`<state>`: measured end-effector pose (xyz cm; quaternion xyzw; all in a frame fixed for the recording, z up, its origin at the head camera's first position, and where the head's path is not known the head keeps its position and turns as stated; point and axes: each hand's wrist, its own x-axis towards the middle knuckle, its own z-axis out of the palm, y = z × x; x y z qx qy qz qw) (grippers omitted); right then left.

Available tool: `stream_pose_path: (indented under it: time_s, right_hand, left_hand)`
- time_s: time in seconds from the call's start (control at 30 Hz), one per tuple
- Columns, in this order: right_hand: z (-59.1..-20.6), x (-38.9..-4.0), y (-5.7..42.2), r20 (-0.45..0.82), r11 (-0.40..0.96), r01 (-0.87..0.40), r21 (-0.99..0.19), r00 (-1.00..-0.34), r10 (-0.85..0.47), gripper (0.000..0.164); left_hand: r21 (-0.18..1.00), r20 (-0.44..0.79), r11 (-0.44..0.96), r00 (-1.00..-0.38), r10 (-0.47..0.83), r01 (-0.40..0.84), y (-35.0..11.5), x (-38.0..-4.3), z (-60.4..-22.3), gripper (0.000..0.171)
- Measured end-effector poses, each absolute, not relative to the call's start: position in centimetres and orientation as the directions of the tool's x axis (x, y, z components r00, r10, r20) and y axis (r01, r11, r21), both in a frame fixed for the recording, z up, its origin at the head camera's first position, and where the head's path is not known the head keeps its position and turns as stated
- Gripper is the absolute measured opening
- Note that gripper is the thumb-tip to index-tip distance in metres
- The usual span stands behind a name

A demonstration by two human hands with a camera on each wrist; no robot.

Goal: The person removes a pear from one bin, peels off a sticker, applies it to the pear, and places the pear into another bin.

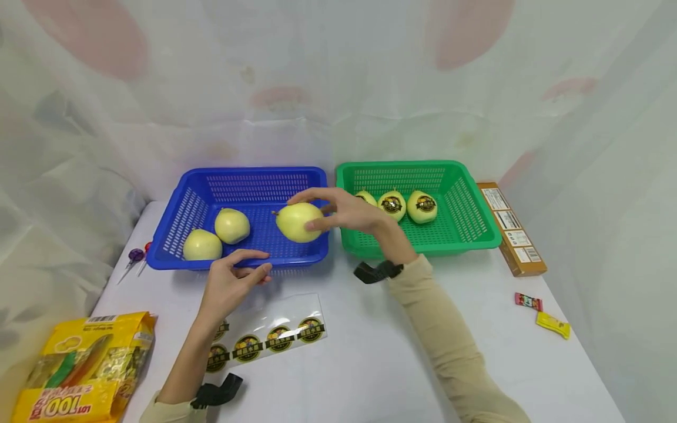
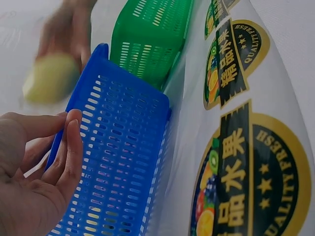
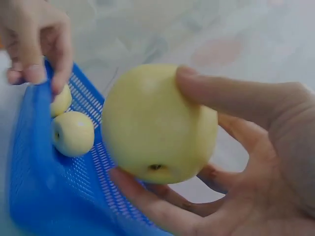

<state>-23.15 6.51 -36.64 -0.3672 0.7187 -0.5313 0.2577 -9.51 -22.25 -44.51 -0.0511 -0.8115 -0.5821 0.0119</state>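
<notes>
My right hand [image 1: 349, 210] grips a pale yellow pear [image 1: 299, 223], its stem to the left, above the right part of the blue basket [image 1: 240, 262]. In the right wrist view, thumb and fingers wrap round the pear [image 3: 157, 123] and its dimpled end shows. With thumb and fingertips, my left hand [image 1: 233, 286] pinches the front rim of that basket, as the left wrist view also shows at the blue rim [image 2: 74, 96]. Two more pears, a rear one [image 1: 231, 225] and a front one [image 1: 203, 245], lie in the basket's left part.
A green basket [image 1: 418, 251] with three labelled pears [image 1: 392, 205] stands to the right. A clear sheet of round stickers [image 1: 280, 339] lies in front of the blue basket. Lollipops [image 1: 136, 255] and a yellow bag [image 1: 84, 367] are at left; a brown box [image 1: 512, 229] and small candies [image 1: 552, 324] at right.
</notes>
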Motion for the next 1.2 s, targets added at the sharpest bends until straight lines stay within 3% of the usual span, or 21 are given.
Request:
stream_pose_path:
  time_s: [0.17,0.33,0.5,0.7,0.93,1.2]
  right_hand:
    - [-37.0,-17.5,12.7,0.056,0.141,-0.268,-0.953,-0.613,-0.788,0.052]
    - [-40.0,-11.6,16.5,-0.035,0.245,-0.184,-0.952,-0.731,-0.682,0.052]
    - [-44.2,-8.1,17.8,-0.079,0.365,-0.142,-0.920,-0.846,-0.528,0.048]
    - [-46.7,-6.2,18.0,-0.062,0.512,-0.173,-0.841,-0.910,-0.409,0.053]
    - [-46.6,-5.8,18.5,-0.050,0.529,-0.179,-0.830,-0.920,-0.390,0.067]
    - [-46.5,-5.2,18.5,-0.061,0.606,-0.130,-0.784,-0.957,-0.284,0.077]
  left_hand:
    - [0.939,0.088,0.329,-0.994,0.063,0.104,-22.2,-9.3,-44.6,0.030]
    - [0.942,0.143,0.298,-0.988,0.054,0.152,-21.7,-8.8,-44.5,0.028]
    - [0.943,0.220,0.241,-0.973,0.069,0.230,-20.4,-8.1,-44.6,0.027]
    - [0.938,0.235,0.238,-0.967,0.100,0.253,-19.8,-7.5,-44.8,0.027]
    - [0.938,0.237,0.241,-0.968,0.078,0.249,-21.2,-6.6,-45.2,0.027]
    - [0.917,0.056,0.383,-0.989,0.138,0.106,-21.6,-4.0,-45.8,0.025]
